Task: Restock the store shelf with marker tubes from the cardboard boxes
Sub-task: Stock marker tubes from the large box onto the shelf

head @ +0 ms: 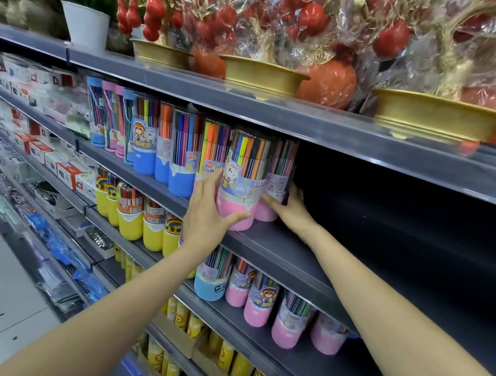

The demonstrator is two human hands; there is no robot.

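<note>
2 pink tubes: front tube (236,186) at shelf (280,250) edge, rear tube (274,187) just behind, ending the blue-tube row (165,153). Left hand (208,211) curls around front tube; right hand (290,206) cups rear tube's base, apparently aligning both. Dark bay rightward awaits stock.

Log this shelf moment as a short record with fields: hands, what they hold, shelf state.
left hand: grips the front pink tube at its base
right hand: holds the rear pink tube from the right side
tubes: both upright on the shelf, side by side
left of them: blue tubes in a row
right of them: bare dark shelf space
shelf below: pink tubes and yellow tubes
</note>
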